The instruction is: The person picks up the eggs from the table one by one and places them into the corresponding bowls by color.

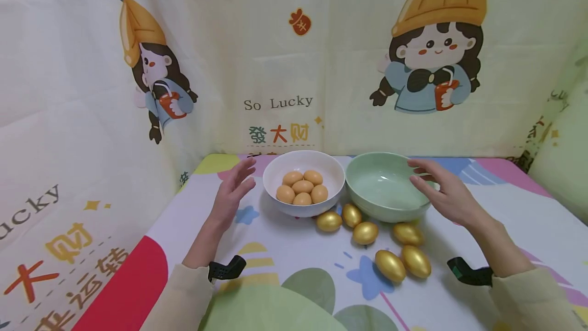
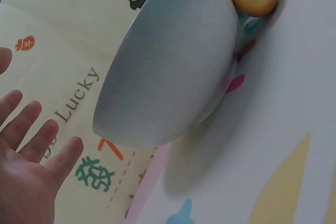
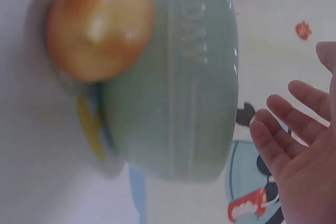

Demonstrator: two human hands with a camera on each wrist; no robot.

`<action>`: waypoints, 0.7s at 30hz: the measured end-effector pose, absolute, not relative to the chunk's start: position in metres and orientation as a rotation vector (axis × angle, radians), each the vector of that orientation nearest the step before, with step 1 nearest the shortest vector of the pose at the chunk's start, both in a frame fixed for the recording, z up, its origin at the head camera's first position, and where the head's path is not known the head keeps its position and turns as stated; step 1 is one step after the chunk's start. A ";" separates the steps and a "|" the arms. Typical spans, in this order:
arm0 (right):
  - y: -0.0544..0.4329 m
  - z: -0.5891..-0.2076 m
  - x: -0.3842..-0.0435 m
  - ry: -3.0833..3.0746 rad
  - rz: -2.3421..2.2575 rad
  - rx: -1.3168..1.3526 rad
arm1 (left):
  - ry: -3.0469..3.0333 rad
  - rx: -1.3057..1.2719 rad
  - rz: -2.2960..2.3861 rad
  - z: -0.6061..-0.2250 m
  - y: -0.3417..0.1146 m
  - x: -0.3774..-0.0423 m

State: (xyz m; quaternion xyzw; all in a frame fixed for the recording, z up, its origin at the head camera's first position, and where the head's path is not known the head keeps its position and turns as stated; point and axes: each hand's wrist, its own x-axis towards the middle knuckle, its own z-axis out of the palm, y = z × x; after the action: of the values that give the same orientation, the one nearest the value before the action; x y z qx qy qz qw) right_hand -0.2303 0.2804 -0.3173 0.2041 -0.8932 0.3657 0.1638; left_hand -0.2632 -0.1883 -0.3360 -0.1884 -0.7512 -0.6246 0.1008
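A white bowl at the back of the table holds several brown eggs. Right beside it stands a pale green bowl with nothing in it. Several golden eggs lie on the table in front of the bowls. My left hand, fingers spread and relaxed, is raised to the left of the white bowl; the left wrist view shows a gap between fingers and bowl wall. My right hand hovers at the green bowl's right side, its fingers overlapping the rim in the head view. Both hands hold nothing.
A colourful patterned cloth covers the table. Behind it hangs a cream printed curtain, which also runs along the left side. Small black cameras are strapped to the left wrist and the right wrist.
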 end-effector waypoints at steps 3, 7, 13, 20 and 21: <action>0.289 -0.318 -0.232 -2.560 1.033 0.527 | -2.222 -0.601 -1.824 -0.334 -0.187 -0.259; 0.298 -0.320 -0.235 -2.558 1.052 0.472 | -2.233 -0.652 -1.777 -0.334 -0.185 -0.252; 0.306 -0.333 -0.242 -2.512 1.083 0.451 | -2.254 -0.683 -1.746 -0.337 -0.182 -0.239; 0.314 -0.349 -0.248 -2.504 1.157 0.373 | -2.257 -0.682 -1.729 -0.340 -0.182 -0.229; 0.316 -0.351 -0.248 -2.506 1.165 0.365 | -2.256 -0.699 -1.731 -0.340 -0.182 -0.228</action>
State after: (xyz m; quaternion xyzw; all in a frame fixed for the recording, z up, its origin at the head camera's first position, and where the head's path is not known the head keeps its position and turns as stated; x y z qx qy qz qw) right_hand -0.2482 0.3161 -0.3506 0.1289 -0.8850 0.4113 0.1761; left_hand -0.2279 -0.1817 -0.3404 -0.2375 -0.7661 -0.5876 0.1064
